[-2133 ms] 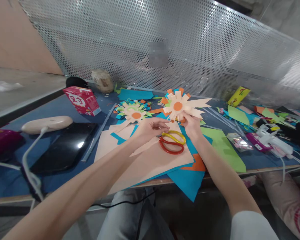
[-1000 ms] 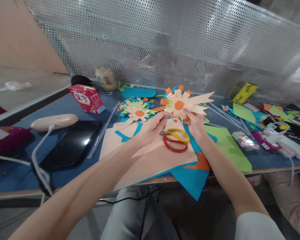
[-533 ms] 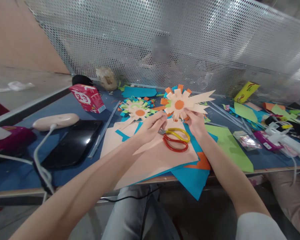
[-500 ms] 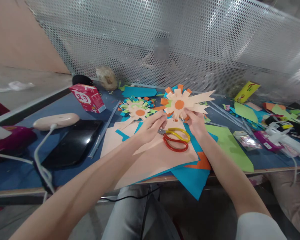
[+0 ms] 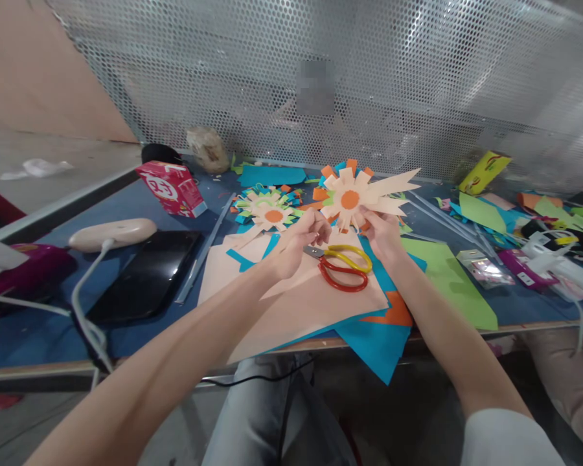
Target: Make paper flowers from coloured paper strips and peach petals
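A paper flower with cream petals, an orange centre and blue and orange layers behind is lifted above the table. My right hand is closed on its lower right petals. My left hand is closed in a pinch at its lower left edge. Scissors with a yellow and a red handle lie just below my hands on cream paper sheets. A second paper flower lies flat to the left.
A red carton, a black tablet and a cream device with a cable are at left. Green paper, a glue gun and scraps lie at right. Perforated metal screen behind. Blue table edge in front.
Both hands have stayed at the flower, the left fingers shifting slightly along its lower edge. The camera view drifted a little; the scissors have not moved.
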A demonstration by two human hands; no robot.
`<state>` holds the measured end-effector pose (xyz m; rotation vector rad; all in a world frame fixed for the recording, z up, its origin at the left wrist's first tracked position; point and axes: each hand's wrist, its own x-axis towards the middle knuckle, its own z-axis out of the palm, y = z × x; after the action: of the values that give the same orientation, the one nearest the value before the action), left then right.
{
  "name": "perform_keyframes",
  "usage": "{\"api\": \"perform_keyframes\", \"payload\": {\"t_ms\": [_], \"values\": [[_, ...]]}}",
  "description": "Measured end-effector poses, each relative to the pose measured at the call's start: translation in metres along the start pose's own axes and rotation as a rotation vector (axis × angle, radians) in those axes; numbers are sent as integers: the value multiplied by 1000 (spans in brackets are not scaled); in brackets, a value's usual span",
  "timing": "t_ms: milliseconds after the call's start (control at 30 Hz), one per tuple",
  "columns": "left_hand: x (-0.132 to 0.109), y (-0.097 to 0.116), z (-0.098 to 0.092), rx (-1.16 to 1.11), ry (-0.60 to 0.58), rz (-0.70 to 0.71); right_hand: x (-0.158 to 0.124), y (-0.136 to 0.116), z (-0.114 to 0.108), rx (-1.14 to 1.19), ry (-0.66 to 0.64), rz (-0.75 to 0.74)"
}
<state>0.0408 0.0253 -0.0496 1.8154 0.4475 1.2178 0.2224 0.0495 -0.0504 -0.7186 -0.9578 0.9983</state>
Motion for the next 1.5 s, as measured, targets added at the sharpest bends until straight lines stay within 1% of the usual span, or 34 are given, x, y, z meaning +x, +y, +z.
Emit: {"api": "perform_keyframes", "payload": {"t_ms": [67, 133, 200, 233, 333, 400, 500, 600, 667, 733, 767, 867, 933, 967, 1000, 1067, 1100, 1133, 1167, 1200, 1233, 1267, 1300, 1333, 1367, 1400, 1433, 1500], "values": [[0, 4, 0, 79, -54, 14, 1, 0, 0, -14, 6, -9], [0, 8, 1, 222, -104, 24, 2, -1, -1, -31, 8, -1], [-1, 10, 5, 331, -151, 60, 3, -2, -3, -39, 3, 4], [-2, 10, 7, 348, -182, 86, 4, -3, -3, -35, 3, -2], [-6, 7, 16, 260, -284, 137, 6, -3, -4, -8, 33, -41], [-10, 6, 22, 173, -365, 137, 7, -2, -4, -9, 56, -45], [-14, 11, 30, 99, -530, 116, 7, -2, -4, 5, 66, -9], [-18, 23, 38, 101, -707, 67, 6, -3, -3, 53, 63, 18], [-20, 29, 43, 139, -817, 68, 6, -3, -2, 55, 56, 34], [-22, 30, 48, 158, -877, 74, 6, -3, -3, 31, 38, 59], [-23, 30, 49, 164, -876, 74, 6, -3, -3, 20, 31, 68], [-22, 27, 47, 165, -802, 54, 7, -2, -5, 2, 24, 89], [-17, 28, 38, 190, -697, 40, 7, -2, -7, 1, 22, 101], [-13, 30, 31, 223, -601, 34, 8, -1, -7, 1, 19, 115], [-8, 31, 23, 270, -497, 2, 8, -1, -8, 4, 20, 131], [2, 33, 4, 338, -229, -65, 8, -1, -8, 23, 17, 158], [7, 33, -6, 358, -59, -94, 8, -1, -7, 37, 13, 162], [11, 31, -14, 362, 152, -102, 8, -2, -6, 58, 8, 158], [15, 27, -20, 369, 328, -133, 7, -2, -5, 81, 5, 150], [18, 23, -24, 369, 454, -207, 7, -3, -3, 104, 4, 143], [19, 17, -26, 333, 513, -302, 5, -4, -1, 125, 4, 140], [21, 12, -25, 249, 500, -413, 4, -4, 1, 141, 4, 139], [21, 7, -22, 129, 433, -502, 2, -5, 3, 153, 1, 137], [22, 2, -18, 0, 373, -550, 1, -4, 5, 156, -9, 132], [22, -2, -13, -104, 328, -557, -1, -4, 7, 152, -26, 127], [23, -6, -9, -178, 292, -528, -3, -3, 8, 141, -47, 124], [24, -8, -4, -224, 287, -491, -4, -2, 8, 122, -71, 127], [25, -11, 0, -259, 348, -426, -3, -2, 6, 57, -119, 174]]}}
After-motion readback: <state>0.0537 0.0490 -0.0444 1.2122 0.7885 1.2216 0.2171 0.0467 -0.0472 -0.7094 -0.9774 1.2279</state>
